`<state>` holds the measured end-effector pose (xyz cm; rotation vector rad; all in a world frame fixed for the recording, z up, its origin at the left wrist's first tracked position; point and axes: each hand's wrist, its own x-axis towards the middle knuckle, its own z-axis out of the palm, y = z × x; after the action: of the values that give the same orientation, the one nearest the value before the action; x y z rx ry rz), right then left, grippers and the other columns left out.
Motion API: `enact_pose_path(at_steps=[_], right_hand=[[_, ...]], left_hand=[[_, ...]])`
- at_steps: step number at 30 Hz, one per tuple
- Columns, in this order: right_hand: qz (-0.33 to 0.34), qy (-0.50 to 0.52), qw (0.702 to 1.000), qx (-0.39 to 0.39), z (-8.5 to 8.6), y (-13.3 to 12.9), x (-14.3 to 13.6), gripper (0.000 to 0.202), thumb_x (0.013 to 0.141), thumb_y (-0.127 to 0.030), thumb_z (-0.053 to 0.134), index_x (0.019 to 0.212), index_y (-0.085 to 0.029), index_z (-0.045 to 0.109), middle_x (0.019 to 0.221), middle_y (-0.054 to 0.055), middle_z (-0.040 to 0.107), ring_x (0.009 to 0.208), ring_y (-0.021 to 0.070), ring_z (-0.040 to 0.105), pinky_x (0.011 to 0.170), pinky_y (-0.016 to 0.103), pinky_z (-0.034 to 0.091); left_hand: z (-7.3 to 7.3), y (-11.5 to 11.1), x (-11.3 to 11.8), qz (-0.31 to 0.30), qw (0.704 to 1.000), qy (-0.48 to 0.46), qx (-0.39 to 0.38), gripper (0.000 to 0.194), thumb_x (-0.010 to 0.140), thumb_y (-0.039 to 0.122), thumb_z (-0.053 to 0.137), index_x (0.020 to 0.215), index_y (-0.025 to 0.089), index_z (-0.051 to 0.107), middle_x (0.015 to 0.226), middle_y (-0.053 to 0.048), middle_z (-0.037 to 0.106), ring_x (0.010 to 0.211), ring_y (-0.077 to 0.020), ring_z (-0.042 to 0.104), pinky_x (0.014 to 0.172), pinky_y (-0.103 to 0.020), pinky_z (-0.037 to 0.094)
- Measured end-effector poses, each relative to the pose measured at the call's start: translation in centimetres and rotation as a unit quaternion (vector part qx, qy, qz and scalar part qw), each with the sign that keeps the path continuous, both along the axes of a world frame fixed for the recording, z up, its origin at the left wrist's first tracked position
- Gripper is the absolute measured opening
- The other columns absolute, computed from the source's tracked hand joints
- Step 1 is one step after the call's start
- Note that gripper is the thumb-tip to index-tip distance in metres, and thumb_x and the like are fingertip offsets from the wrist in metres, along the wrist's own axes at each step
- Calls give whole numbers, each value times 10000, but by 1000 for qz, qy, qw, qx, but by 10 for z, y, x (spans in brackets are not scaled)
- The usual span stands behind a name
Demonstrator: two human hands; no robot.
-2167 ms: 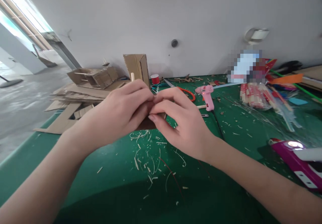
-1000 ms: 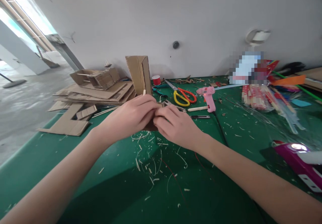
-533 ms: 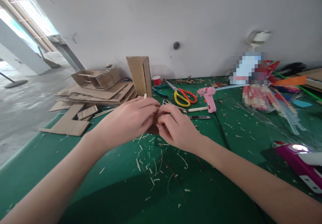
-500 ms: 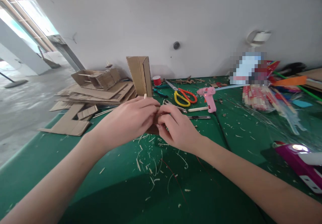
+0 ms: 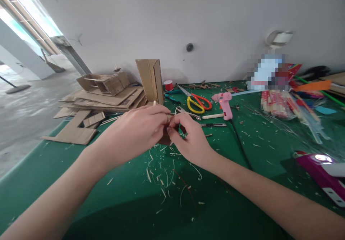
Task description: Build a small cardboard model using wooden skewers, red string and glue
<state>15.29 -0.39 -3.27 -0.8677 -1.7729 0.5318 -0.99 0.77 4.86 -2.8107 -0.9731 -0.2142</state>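
Observation:
My left hand (image 5: 138, 128) is closed around a small piece of brown cardboard (image 5: 165, 139), mostly hidden by the fingers. The pale tip of a wooden stick (image 5: 155, 103) sticks up above this hand. My right hand (image 5: 191, 137) meets it fingertip to fingertip, thumb and forefinger pinched at the cardboard's upper right edge. What lies in that pinch is too small to make out. A thin red thread (image 5: 185, 185) runs over the green tabletop below the hands, among pale wood shavings (image 5: 161, 180).
Behind the hands are a folded upright cardboard piece (image 5: 149, 80), scissors (image 5: 198, 102), a red thread spool (image 5: 168, 85) and a utility knife (image 5: 213, 125). A pink glue gun (image 5: 225, 105) stands to the right with its cord. Stacked cardboard (image 5: 107, 99) lies left; a purple lamp-like device (image 5: 320, 171) right.
My right hand's fingers have opened out a little from a tighter curl, leaving a gap between thumb and forefinger. The left hand stays nearly in place, with more of the cardboard showing.

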Motion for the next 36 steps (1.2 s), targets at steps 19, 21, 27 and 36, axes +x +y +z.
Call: enact_pose_path(at_steps=[19,21,27,36], right_hand=[[21,99,975,-196,3,1,-3,86,757,-192,580,836,-194,616,791,5,667,708,127,605,651,285,492],[12,90,977,-192,4,0,-3,111,758,-180,567,843,-190,637,787,6,675,699,126,604,638,281,487],[-4,50,982,-183,9,-3,-3,135,789,-189,536,813,-187,669,739,0,672,662,122,582,626,279,462],[20,-20,980,-196,14,0,1,226,879,-169,445,907,-149,668,937,83,700,807,164,626,733,325,474]], left_hand=[[-2,-2,-4,22,999,24,-41,295,934,221,401,778,184,650,916,-35,633,790,-158,603,731,-300,475],[-2,-1,-3,34,998,29,-40,289,939,225,401,812,185,657,924,-39,634,789,-160,606,721,-302,480],[-5,-2,-3,25,999,31,-9,264,935,208,417,949,202,681,1012,-57,650,951,-196,614,815,-318,499],[-10,-1,-4,-5,1000,-3,4,269,934,170,412,1004,178,671,1079,-80,653,1048,-211,603,907,-353,508]])
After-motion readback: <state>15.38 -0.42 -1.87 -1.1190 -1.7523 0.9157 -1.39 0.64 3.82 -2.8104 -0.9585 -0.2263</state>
